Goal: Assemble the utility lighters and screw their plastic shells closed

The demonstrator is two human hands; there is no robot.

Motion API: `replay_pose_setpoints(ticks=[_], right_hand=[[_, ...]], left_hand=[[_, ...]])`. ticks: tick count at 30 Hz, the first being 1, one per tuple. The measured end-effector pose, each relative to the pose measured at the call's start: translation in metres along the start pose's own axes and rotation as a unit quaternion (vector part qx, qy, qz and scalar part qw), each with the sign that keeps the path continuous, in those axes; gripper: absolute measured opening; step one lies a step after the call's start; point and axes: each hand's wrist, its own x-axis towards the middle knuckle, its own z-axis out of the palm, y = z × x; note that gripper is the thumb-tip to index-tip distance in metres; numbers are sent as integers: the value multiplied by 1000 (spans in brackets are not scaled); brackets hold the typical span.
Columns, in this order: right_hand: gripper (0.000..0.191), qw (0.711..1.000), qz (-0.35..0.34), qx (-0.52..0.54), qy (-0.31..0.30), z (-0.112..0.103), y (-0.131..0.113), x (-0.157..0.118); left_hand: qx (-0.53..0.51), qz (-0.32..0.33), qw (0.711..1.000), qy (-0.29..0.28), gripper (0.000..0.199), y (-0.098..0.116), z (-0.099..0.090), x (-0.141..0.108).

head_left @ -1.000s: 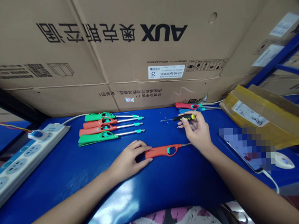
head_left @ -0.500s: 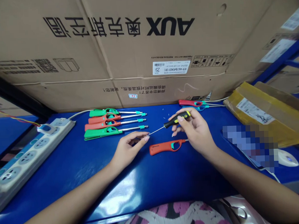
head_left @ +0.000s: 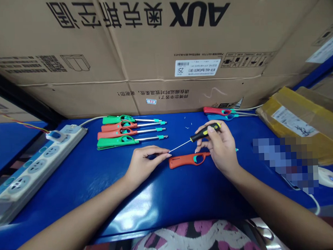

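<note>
Left hand [head_left: 147, 159] has let go of the orange lighter [head_left: 186, 160]; a second ago it gripped the butt end. Its thumb and fingertips are now closed in a pinch at the tip of the screwdriver [head_left: 199, 134]. Whether a small piece sits between them is too fine to tell.

Right hand [head_left: 223, 148] grips the black-and-yellow handle. Earlier the tip was down among the pale slivers [head_left: 187, 128] at the back of the surface [head_left: 141, 191]; it has since been lifted clear of them and brought to the left fingertips. Over the last half second the tip and pinch have drawn closer to the lighter, now just above its butt end. Contact with the casing: cannot tell.

Lighter position: flat on the surface in front of the person, butt to the left, part of its tube hidden behind the right hand. No finger visibly steadies it.

Judgement: attention has passed from the slivers to the butt end; with both hands at the screwdriver, the lighter could slide if pushed.

Four lighters [head_left: 112, 133] at left: arrangement unchanged.
</note>
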Motion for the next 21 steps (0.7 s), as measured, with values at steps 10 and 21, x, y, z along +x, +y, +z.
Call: replay_pose_setpoints(ticks=[10,21], right_hand=[[22,1000,2,9,-5,5,-4,-4],[17,1000,3,-9,-9,6,-6,-7]], left_hand=[[3,52,999,5,20,2,0,-3],[8,69,998,1,19,4,1,-3]])
